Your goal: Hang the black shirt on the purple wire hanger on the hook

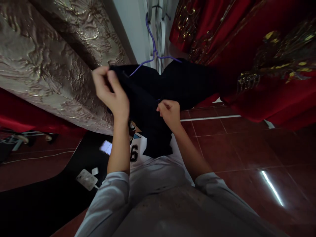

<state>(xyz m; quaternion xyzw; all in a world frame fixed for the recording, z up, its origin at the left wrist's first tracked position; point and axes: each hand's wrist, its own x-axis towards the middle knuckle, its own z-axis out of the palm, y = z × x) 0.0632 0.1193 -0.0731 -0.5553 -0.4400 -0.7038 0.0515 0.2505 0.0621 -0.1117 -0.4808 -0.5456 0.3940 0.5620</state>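
Note:
A dark navy or black garment [150, 115] hangs in front of me on a purple wire hanger [154, 49], whose hook goes up to a pale metal rack. My left hand [112, 89] pinches the garment's upper left edge beside the hanger's left arm. Lower and nearer the middle, my right hand [170, 112] is closed on the front of the cloth, its fingertips curled in. The garment's lower end hangs down over my lap, and its type is hard to make out in the dim light.
A patterned beige curtain [59, 59] falls on the left and red cloth with gold sequins [247, 65] on the right. A lit phone [107, 147] and a white power strip [87, 179] lie on a black surface [49, 197]. Red tiles [237, 148] cover the floor.

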